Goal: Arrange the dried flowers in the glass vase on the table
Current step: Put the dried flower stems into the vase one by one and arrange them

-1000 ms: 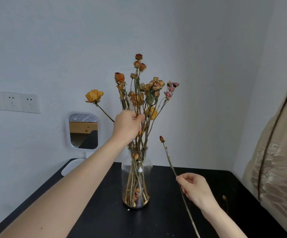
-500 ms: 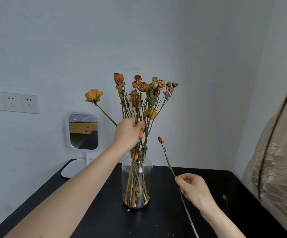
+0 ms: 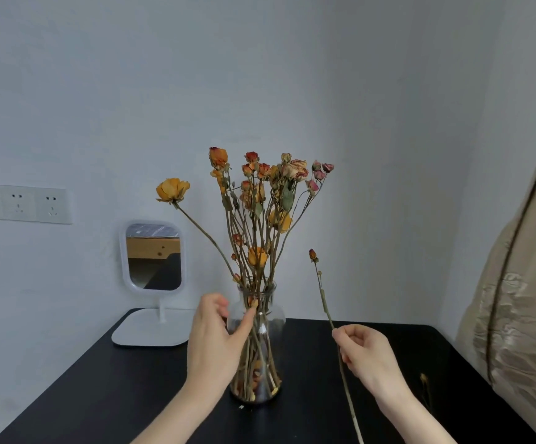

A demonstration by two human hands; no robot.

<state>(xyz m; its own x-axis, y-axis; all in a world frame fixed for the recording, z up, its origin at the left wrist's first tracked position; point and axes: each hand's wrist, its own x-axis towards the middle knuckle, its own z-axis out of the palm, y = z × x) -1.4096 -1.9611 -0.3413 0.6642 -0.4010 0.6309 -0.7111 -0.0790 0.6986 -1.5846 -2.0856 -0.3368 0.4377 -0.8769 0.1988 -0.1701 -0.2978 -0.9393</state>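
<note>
Glass vase (image 3: 257, 318) is stood mid-counter (image 3: 100, 389), with most dried flowers (image 3: 260, 193) already set in it. Its neck is touched by the left hand (image 3: 215, 341), fingers loose and apart. A single stem (image 3: 322, 296), pinched in the right hand (image 3: 366, 354), is left to insert.

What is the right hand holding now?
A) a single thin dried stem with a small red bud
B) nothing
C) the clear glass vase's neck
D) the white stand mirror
A: the right hand pinches the thin dried stem with a small red bud, apart from the clear glass vase.
</note>
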